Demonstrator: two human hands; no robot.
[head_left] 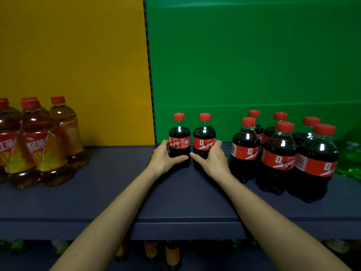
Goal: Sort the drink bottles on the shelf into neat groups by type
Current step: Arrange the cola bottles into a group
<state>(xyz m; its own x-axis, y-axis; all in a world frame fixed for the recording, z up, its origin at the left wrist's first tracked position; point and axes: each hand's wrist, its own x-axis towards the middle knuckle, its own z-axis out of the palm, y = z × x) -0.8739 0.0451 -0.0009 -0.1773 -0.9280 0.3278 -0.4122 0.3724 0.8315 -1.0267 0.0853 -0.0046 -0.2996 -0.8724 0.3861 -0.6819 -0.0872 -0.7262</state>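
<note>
Gripping red-capped cola bottles [192, 141], upright, side-by-side

The head view looks forward and slightly down at the shelf [117, 192] from behind the left grip [164, 159] and right grip [213, 159].

Cola bottles [277, 153]: dark, red caps/labels. Tea bottles [39, 145]: amber, red-yellow labels. Backing yellow [74, 55] and green [254, 55]; shelf [117, 192] grey-blue.
</note>
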